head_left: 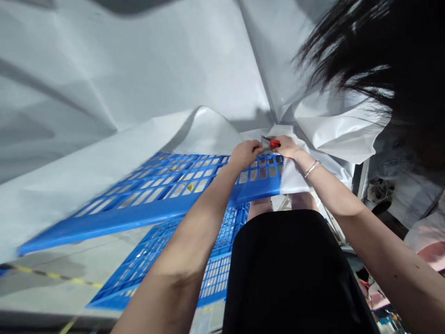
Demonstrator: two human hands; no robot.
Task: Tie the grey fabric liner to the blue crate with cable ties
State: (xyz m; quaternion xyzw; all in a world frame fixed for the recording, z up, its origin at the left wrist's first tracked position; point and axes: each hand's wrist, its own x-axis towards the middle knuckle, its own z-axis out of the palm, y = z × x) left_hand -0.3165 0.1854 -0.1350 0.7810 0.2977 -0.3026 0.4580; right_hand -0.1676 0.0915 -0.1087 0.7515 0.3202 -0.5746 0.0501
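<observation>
My right hand (287,146) is closed around a small pair of red-handled scissors (275,143), whose metal blades point left toward my other hand. A bracelet circles the wrist behind it. Close by on the left, my left hand (245,153) has its fingers pinched together at the edge of the white sheet (208,132); what exactly lies between the fingertips is too small to tell. Both hands are above the right end of a blue plastic grid panel (174,178). A folded piece of the white sheet hangs over that end, under my right hand.
Beneath the panel stands a blue plastic crate (163,250) on the grey floor (66,264), which carries yellow and black tape (52,274). White sheeting rises behind the panel. Dark hair (392,60) blocks the upper right. Pinkish items (431,253) lie at lower right.
</observation>
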